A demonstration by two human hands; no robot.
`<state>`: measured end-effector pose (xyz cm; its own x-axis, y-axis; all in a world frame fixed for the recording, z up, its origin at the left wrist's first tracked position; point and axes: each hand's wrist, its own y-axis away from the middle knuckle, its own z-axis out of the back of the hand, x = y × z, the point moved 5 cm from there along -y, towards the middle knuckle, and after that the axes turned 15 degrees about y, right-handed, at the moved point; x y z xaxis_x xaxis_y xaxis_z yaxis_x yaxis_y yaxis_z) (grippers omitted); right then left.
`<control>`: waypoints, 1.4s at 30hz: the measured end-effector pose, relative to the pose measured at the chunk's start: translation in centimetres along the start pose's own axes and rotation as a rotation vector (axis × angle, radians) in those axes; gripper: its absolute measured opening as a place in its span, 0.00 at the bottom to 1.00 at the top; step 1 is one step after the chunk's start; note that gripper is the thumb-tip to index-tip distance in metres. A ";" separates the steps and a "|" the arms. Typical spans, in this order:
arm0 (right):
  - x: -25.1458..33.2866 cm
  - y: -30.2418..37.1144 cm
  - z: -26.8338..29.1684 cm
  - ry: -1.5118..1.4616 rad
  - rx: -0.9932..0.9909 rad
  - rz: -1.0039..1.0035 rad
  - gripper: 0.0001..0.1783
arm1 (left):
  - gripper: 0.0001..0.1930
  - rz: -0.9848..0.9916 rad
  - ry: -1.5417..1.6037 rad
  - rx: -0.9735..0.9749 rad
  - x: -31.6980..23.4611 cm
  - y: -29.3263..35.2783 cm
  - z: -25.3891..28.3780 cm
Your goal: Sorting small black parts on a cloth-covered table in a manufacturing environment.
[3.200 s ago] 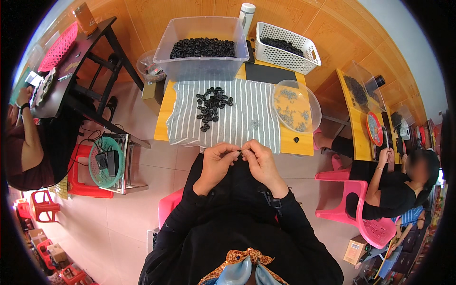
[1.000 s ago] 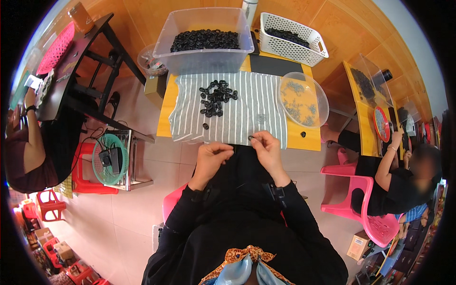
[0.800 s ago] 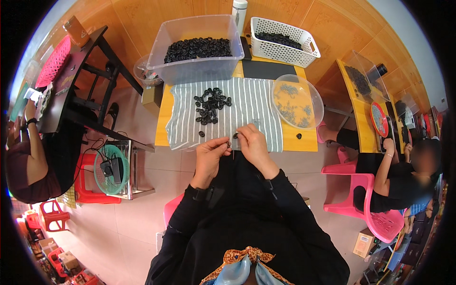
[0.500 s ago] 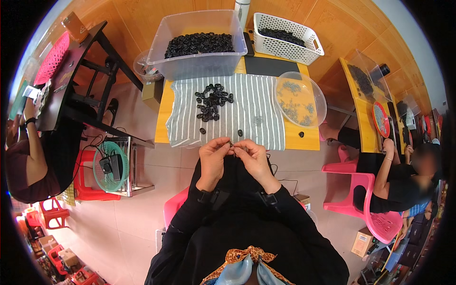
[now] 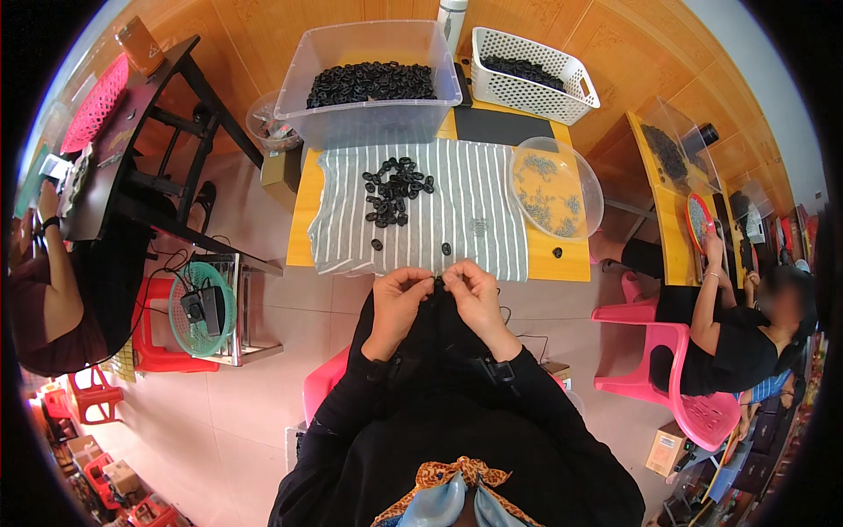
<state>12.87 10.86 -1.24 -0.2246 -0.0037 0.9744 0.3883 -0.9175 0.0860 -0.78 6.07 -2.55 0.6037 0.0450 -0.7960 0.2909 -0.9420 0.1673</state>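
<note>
Here we are at the front edge of the table (image 5: 569, 269), both hands up over the lap, just short of the striped cloth (image 5: 479, 180). The left hand (image 5: 397, 303) is pinched narrow, thumb to fingers; the right hand (image 5: 475, 301) mirrors it, fingertips almost meeting the left's. Whether something tiny sits in either pinch, I cannot tell.

Just beyond the fingers, one black oval piece (image 5: 446, 249) lies alone on the cloth, a second loose piece (image 5: 377, 245) off to its left. Further up, the main pile of black pieces (image 5: 391, 209) sprawls over the stripes, and another single piece (image 5: 558, 253) sits on bare wood at the right.

Up top, a big clear bin (image 5: 369, 123) holds a mass of black pieces, a white basket (image 5: 532, 98) beside it with more. And on the right, a round clear tray (image 5: 578, 180) carries scattered small grey bits, with a dark mat (image 5: 505, 128) between tray and bin!
</note>
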 end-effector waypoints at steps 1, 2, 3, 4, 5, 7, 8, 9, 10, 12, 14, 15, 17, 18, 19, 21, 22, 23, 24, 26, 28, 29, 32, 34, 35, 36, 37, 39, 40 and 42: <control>1.1 -0.3 1.0 0.232 -0.102 0.133 0.02 | 0.08 0.017 0.021 0.006 0.0 0.0 0.0; 2.2 -0.6 1.5 0.465 -0.203 0.265 0.02 | 0.08 0.019 0.024 0.006 -0.1 -0.1 0.1; 2.4 -1.3 1.6 0.468 -0.202 0.264 0.02 | 0.09 -0.008 0.062 0.001 -0.4 -0.2 0.1; 3.4 -2.0 1.8 0.673 -0.276 0.371 0.03 | 0.10 -0.035 0.101 -0.002 -0.6 -0.4 0.1; 4.2 -2.4 1.7 0.879 -0.349 0.479 0.05 | 0.10 -0.034 0.104 -0.001 -0.6 -0.4 0.1; 4.1 -3.2 1.4 0.922 -0.304 0.483 0.09 | 0.11 -0.028 0.090 -0.002 -0.5 -0.3 0.2; 4.0 -3.6 1.1 1.019 -0.255 0.497 0.09 | 0.11 -0.031 0.093 -0.006 -0.5 -0.3 0.3; 3.8 -3.8 0.8 1.116 -0.205 0.511 0.09 | 0.12 -0.029 0.086 0.000 -0.4 -0.3 0.2; 3.7 -3.8 0.7 1.115 -0.197 0.516 0.09 | 0.12 -0.029 0.078 0.003 -0.4 -0.2 0.2; 3.4 -3.8 0.6 1.197 -0.191 0.510 0.07 | 0.12 -0.043 0.089 0.001 -0.6 -0.3 0.3; 3.6 -3.5 0.4 1.201 -0.182 0.522 0.09 | 0.12 -0.047 0.100 0.007 -0.5 -0.2 0.4; 3.8 -3.3 0.3 1.204 -0.178 0.534 0.10 | 0.12 -0.062 0.109 0.018 -0.5 -0.2 0.5; 3.3 -3.1 0.4 1.022 -0.158 0.508 0.08 | 0.12 -0.080 0.118 0.033 -0.5 -0.1 0.4; 3.0 -2.9 0.6 0.839 -0.137 0.480 0.07 | 0.13 -0.068 0.118 0.033 -0.5 0.0 0.3; 3.0 -2.6 0.6 0.840 -0.140 0.480 0.07 | 0.13 -0.056 0.119 0.034 -0.5 0.2 0.1; 0.8 -2.6 1.0 -0.055 -0.063 0.015 0.03 | 0.14 -0.044 0.118 0.048 -0.7 0.4 -0.6; 0.9 -2.2 0.9 -0.056 -0.066 0.017 0.03 | 0.14 -0.032 0.117 0.058 -0.8 0.5 -0.8; 1.0 -1.8 0.7 -0.085 -0.072 0.006 0.03 | 0.14 -0.032 0.115 0.062 -0.7 0.6 -1.0; 1.2 -1.4 0.6 -0.114 -0.079 -0.005 0.04 | 0.15 -0.032 0.105 0.071 -0.7 0.7 -1.1; 1.4 -0.9 0.6 -0.150 -0.090 0.002 0.04 | 0.16 -0.032 0.090 0.081 -0.7 0.9 -1.3; 1.6 -0.6 0.7 -0.187 -0.100 0.008 0.04 | 0.17 -0.042 0.086 0.078 -0.7 1.0 -1.5; 1.8 -0.4 0.8 -0.186 -0.118 0.041 0.04 | 0.17 -0.042 0.083 0.081 -0.8 1.1 -1.7; 2.3 -0.3 1.0 -0.189 -0.125 0.060 0.04 | 0.17 -0.044 0.080 0.070 -1.1 1.3 -2.1; 2.3 -0.3 0.9 -0.192 -0.112 0.047 0.04 | 0.17 -0.049 0.082 0.072 -1.2 1.4 -2.3; 2.3 -0.2 0.8 -0.180 -0.101 0.049 0.04 | 0.17 -0.051 0.081 0.072 -1.3 1.4 -2.3; 2.3 -0.1 0.7 -0.167 -0.090 0.051 0.04 | 0.17 -0.061 0.084 0.079 -1.3 1.3 -2.3; 2.2 0.0 0.7 -0.168 -0.090 0.051 0.04 | 0.17 -0.070 0.088 0.085 -1.3 1.4 -2.3; 2.3 0.1 0.6 -0.173 -0.105 0.071 0.04 | 0.17 -0.076 0.086 0.083 -1.2 1.4 -2.3; 2.2 0.1 0.6 -0.174 -0.106 0.070 0.04 | 0.16 -0.081 0.084 0.082 -1.3 1.5 -2.4; 2.1 0.1 0.7 -0.138 -0.120 0.069 0.04 | 0.16 -0.072 0.087 0.073 -1.4 1.6 -2.5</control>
<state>13.03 10.99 0.98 -0.0729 -0.0209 0.9971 0.2876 -0.9578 0.0009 0.67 5.37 0.28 0.6464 0.1395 -0.7501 0.2834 -0.9567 0.0663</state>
